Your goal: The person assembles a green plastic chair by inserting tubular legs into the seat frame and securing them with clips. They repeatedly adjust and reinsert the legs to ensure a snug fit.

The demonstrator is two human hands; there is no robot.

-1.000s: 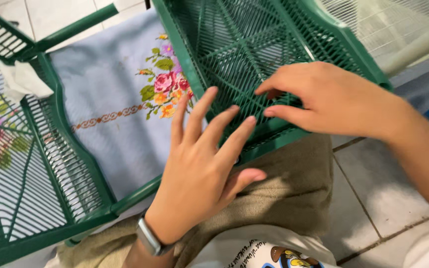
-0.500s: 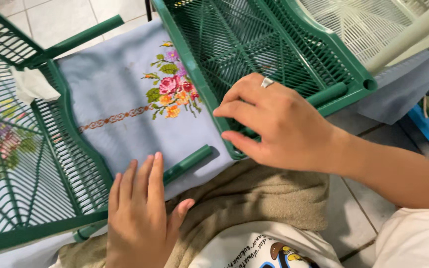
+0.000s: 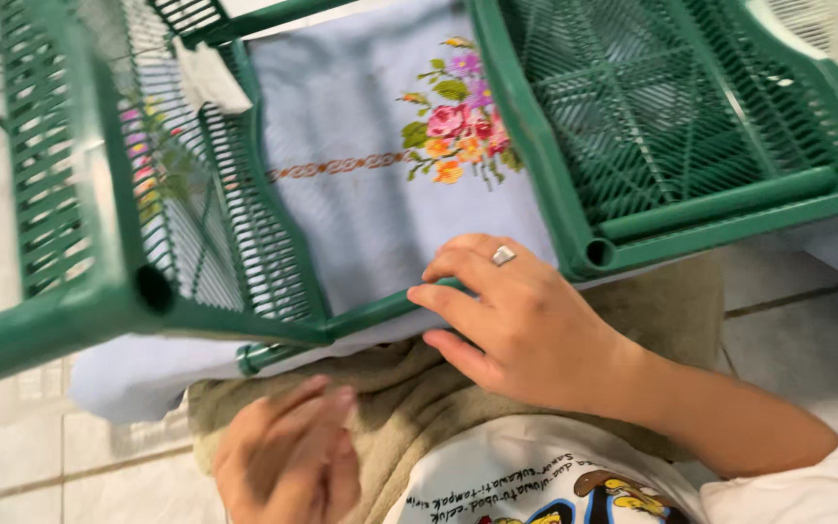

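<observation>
A view looking down at a seated person's lap and two bare hands is shown. A tiled floor (image 3: 807,330) is seen at the right and lower left. Two green plastic lattice chairs are laid across the scene: the left chair (image 3: 80,194) fills the left side, with a hollow leg end turned toward the camera, and the right chair (image 3: 691,116) fills the upper right. A pale blue cloth (image 3: 361,223) is stretched between the two chairs, and its edges are tucked under their frames. A spray of flowers (image 3: 458,131) in pink, purple and orange is embroidered near the cloth's right side, and a thin brown band of stitching (image 3: 332,167) is run across its middle. A tan towel (image 3: 409,408) is spread over the lap, below the cloth's near edge. A white printed shirt (image 3: 535,475) is seen at the bottom.

The right hand (image 3: 516,320) is laid at the near edge of the cloth, where a green bar (image 3: 370,312) runs beneath it. Its grip is not closed on anything: the fingers are bent and pressed down on the cloth edge and bar. A ring (image 3: 503,255) is worn on one finger. The left hand (image 3: 288,456) is held lower, over the towel and apart from the cloth; it is blurred, with fingers loosely extended and nothing held.
</observation>
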